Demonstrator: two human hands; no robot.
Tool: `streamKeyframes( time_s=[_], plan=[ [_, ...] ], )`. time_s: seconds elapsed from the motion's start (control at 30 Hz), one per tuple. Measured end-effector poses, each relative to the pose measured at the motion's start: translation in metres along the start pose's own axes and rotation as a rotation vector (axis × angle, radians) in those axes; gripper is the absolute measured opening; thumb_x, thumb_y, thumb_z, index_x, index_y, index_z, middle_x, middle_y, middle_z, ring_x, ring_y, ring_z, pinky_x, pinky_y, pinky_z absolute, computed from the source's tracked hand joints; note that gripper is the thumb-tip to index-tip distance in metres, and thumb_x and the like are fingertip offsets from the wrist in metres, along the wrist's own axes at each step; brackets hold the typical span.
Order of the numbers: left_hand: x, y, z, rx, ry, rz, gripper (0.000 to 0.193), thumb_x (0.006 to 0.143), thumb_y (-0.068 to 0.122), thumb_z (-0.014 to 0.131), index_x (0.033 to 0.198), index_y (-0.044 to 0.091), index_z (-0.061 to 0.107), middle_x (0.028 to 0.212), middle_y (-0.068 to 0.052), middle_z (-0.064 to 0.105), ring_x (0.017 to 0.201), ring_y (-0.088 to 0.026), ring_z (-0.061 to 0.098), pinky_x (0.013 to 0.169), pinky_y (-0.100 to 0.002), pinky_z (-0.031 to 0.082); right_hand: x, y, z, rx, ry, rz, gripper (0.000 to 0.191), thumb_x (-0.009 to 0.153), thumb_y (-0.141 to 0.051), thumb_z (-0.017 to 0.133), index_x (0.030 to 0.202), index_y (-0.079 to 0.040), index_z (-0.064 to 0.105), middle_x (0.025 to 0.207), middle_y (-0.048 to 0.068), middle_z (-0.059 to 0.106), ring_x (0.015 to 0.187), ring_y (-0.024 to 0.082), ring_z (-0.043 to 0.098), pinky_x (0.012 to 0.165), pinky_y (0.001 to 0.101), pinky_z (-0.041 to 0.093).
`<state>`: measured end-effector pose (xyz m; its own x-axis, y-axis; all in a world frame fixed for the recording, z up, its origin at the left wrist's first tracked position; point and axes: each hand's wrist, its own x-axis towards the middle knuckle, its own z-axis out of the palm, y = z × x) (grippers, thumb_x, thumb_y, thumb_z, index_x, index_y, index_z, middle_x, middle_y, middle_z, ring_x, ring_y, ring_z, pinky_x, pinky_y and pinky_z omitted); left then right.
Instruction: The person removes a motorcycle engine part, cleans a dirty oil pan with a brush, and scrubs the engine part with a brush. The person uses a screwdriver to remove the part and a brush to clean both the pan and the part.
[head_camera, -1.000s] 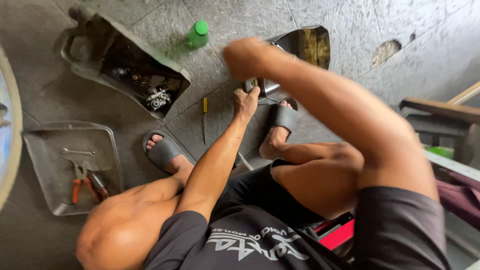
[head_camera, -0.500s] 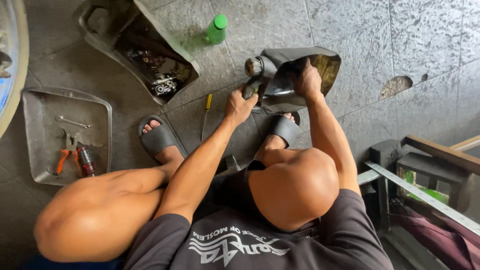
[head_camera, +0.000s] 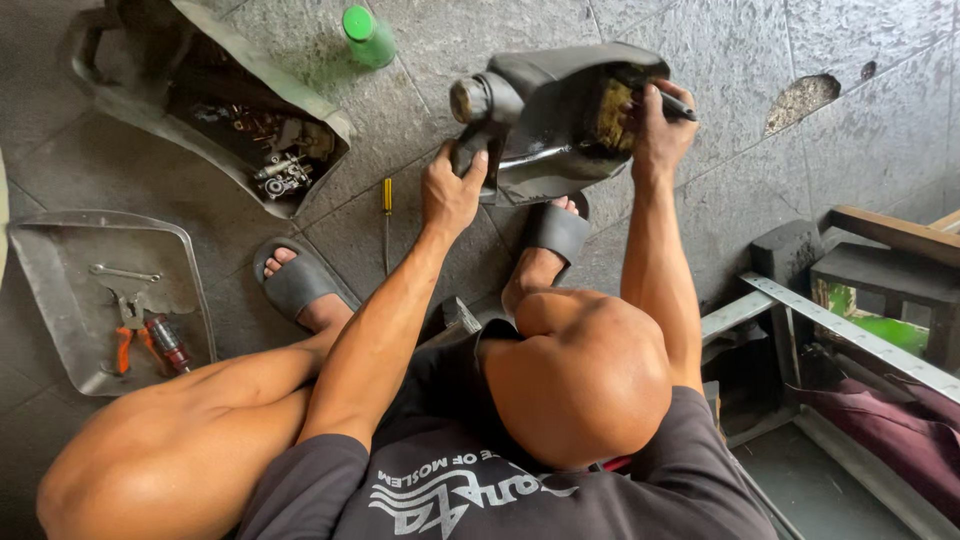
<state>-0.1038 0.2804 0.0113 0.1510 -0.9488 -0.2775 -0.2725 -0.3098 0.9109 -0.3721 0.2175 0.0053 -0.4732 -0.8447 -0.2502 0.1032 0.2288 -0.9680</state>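
A black plastic housing (head_camera: 545, 115) with a round neck at its left end is held tilted above the stone floor, in front of my sandalled feet. My left hand (head_camera: 450, 192) grips its lower left part, just under the neck. My right hand (head_camera: 660, 130) is at the housing's right rim, closed on a dark-handled tool (head_camera: 678, 105) whose tip is hidden inside the opening. A yellowish-brown patch (head_camera: 612, 115) shows inside that opening. I am squatting, and my knees fill the lower view.
A yellow-handled screwdriver (head_camera: 387, 215) lies on the floor left of the housing. A second black housing (head_camera: 230, 130) holding small metal parts lies upper left, beside a green-capped bottle (head_camera: 368, 35). A metal tray (head_camera: 60, 300) holds pliers and a wrench. Metal framing (head_camera: 850, 330) stands at the right.
My right arm has come down from a raised position and its hand is now at the housing's right rim. The housing is lifted closer and larger in view.
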Motion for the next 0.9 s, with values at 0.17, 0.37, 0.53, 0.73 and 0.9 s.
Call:
streamKeyframes(
  time_s=[0.17,0.37,0.53,0.73,0.9],
  plan=[
    [-0.004,-0.002,0.002,0.024,-0.011,0.191,0.026,0.091,0.025,0.071,0.099,0.001,0.066,0.088,-0.021,0.071,0.082,-0.039,0.070,0.072,-0.046,0.055,-0.005,0.019,0.021,-0.363,0.084,-0.275,0.016,0.098,-0.012,0.075,0.106,0.001,0.069,0.091,0.013,0.076,0.077,0.018,0.073,0.068,0.0327,0.063],
    [-0.003,-0.004,0.004,0.057,-0.014,0.217,0.024,0.090,0.021,0.072,0.099,0.001,0.065,0.088,-0.022,0.070,0.082,-0.041,0.069,0.071,-0.047,0.054,-0.025,0.038,-0.001,-0.644,0.022,-0.300,0.017,0.094,-0.012,0.077,0.099,0.003,0.071,0.082,0.012,0.076,0.072,0.016,0.072,0.068,0.0317,0.058],
    [-0.003,-0.007,0.004,0.045,0.021,0.205,0.019,0.088,0.017,0.071,0.095,0.001,0.064,0.088,-0.020,0.071,0.084,-0.041,0.070,0.073,-0.047,0.053,-0.012,0.028,-0.018,-0.832,-0.054,-0.246,0.015,0.090,-0.010,0.076,0.094,0.003,0.071,0.077,0.011,0.074,0.067,0.015,0.070,0.064,0.0327,0.057],
    [-0.007,-0.009,0.002,0.128,0.028,0.326,0.022,0.087,0.017,0.074,0.095,0.001,0.062,0.086,-0.021,0.066,0.083,-0.044,0.065,0.071,-0.050,0.051,0.006,0.030,-0.009,-0.319,0.114,-0.178,0.015,0.090,-0.012,0.073,0.094,-0.001,0.065,0.080,0.010,0.075,0.067,0.014,0.073,0.062,0.0319,0.061],
    [-0.003,0.008,-0.003,0.123,-0.016,0.358,0.022,0.086,0.016,0.075,0.092,0.001,0.059,0.083,-0.020,0.062,0.079,-0.042,0.063,0.070,-0.050,0.051,-0.024,0.030,-0.010,-0.739,-0.011,-0.357,0.011,0.093,-0.007,0.077,0.092,0.001,0.070,0.085,0.011,0.076,0.075,0.018,0.074,0.071,0.0325,0.060]
  ],
)
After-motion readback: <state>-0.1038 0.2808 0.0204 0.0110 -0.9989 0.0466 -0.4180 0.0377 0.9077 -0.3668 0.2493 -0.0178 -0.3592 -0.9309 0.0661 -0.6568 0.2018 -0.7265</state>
